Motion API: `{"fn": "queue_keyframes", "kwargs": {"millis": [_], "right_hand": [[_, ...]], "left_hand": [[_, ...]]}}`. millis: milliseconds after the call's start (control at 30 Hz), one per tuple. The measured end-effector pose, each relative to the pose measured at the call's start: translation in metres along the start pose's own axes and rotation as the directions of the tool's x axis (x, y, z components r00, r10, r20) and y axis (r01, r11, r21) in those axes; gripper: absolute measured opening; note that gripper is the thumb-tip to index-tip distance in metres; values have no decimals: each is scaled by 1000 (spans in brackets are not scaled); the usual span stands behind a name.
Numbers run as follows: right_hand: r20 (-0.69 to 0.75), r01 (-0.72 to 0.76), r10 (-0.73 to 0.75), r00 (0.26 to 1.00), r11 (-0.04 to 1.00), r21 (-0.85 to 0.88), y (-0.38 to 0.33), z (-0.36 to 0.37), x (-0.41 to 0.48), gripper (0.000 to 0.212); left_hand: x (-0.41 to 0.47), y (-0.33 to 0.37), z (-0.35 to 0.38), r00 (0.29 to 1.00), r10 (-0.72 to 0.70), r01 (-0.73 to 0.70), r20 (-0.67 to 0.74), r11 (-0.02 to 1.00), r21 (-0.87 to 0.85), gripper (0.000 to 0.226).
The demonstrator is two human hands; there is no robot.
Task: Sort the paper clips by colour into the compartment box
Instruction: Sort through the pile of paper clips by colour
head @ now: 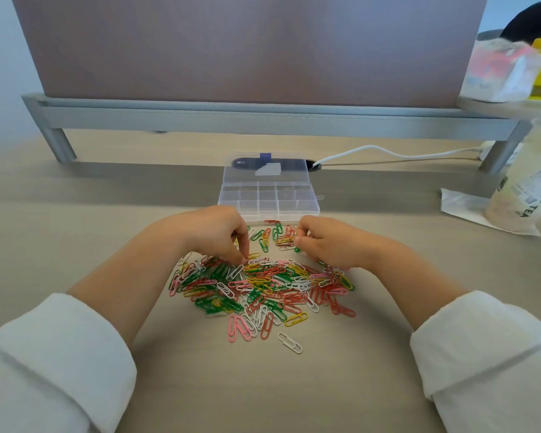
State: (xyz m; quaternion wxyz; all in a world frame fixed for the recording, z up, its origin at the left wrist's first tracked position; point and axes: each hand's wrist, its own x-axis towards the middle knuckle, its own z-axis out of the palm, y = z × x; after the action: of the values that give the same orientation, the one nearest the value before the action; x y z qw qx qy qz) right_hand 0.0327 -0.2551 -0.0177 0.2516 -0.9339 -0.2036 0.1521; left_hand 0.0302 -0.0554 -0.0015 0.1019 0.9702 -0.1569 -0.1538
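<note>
While the compartment box [268, 200] lies open and seemingly empty just above centre, the paper clips [263, 285] sprawl mixed in mid-frame below it. The left hand [216, 235] pinches into the pile's upper edge; the right hand [325, 243] curls beside a small cluster, and I cannot tell if it holds any. Best lift one colour at a time, shaking tangles free first.

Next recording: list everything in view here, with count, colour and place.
clips: many, red, green, yellow, pink, white; piled on desk
box: one, clear, lid open; behind pile
cable: one, white; behind box
riser: one, grey; across back
cup: one, pale; far right
desk: one, beige
left hand: fingertips on pile, grip unclear
right hand: curled at pile's far edge, grip unclear
</note>
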Motion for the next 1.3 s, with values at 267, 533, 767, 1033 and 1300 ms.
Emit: {"fn": "queue_keyframes", "kwargs": {"millis": [267, 533, 767, 1033, 1300], "right_hand": [[-43, 40, -38, 998, 997, 62, 0, 1, -1, 10], [-69, 76, -75, 995, 997, 12, 6, 8, 6, 5], [-102, 81, -79, 992, 997, 19, 7, 5, 5, 12], [-184, 80, -81, 980, 997, -16, 9, 7, 10, 38], [-226, 75, -67, 972, 997, 27, 11, 8, 13, 23]], "left_hand": [[2, -1, 1, 998, -10, 9, -66, 1000, -22, 22], [10, -3, 8, 989, -17, 15, -148, 1000, -13, 17], [11, -8, 10, 990, -36, 31, -137, 999, -38, 22], [7, -5, 8, 998, -26, 22, -60, 997, -79, 19], [6, 5, 8, 973, 37, -59, -229, 995, -86, 11]]}}
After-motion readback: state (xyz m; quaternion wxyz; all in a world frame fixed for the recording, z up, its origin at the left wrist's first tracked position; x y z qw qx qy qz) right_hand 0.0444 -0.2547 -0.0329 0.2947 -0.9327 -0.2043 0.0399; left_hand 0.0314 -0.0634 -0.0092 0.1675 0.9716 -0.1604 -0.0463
